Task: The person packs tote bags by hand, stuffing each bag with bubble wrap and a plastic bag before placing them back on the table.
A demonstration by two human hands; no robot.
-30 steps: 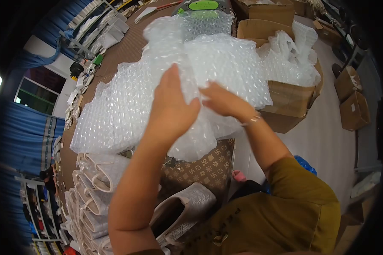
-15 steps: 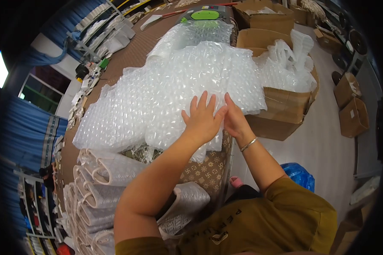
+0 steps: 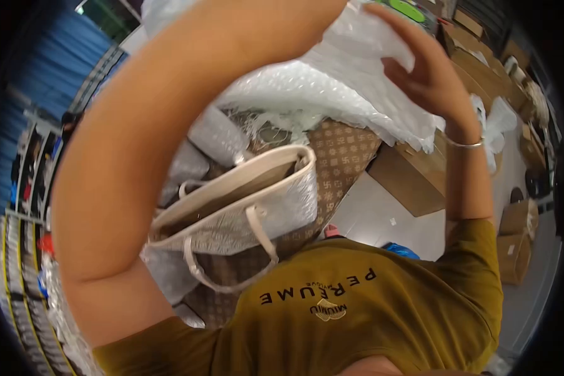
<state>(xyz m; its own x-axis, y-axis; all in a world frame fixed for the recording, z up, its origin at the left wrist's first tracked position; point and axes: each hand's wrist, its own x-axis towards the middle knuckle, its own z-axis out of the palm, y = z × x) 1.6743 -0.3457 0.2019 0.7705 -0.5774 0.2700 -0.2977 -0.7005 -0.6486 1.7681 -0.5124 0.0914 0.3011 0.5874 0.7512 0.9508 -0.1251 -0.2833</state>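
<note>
My right hand [image 3: 429,78] is raised at the upper right, over a sheet of bubble wrap [image 3: 307,84]. Its thumb and fingers are spread apart, slightly blurred, with the plastic behind them. My left forearm [image 3: 232,37] arches across the upper left and leaves by the top edge, so the left hand is out of sight. Below the arms, close to my body, a pale patterned tote bag [image 3: 263,194] stands tilted on the brown patterned table cover [image 3: 344,147]. Its top is open and one handle loop hangs toward me.
Several silvery bags [image 3: 216,135] lie behind and left of the tote. Cardboard boxes [image 3: 410,178] stand on the floor to the right, with a blue plastic bag [image 3: 400,250] near my feet. Shelving [image 3: 34,169] is at the far left.
My view has swung down and toward the left. My hands have moved from resting on the bubble wrap to higher and farther apart. The tote is now more fully visible.
</note>
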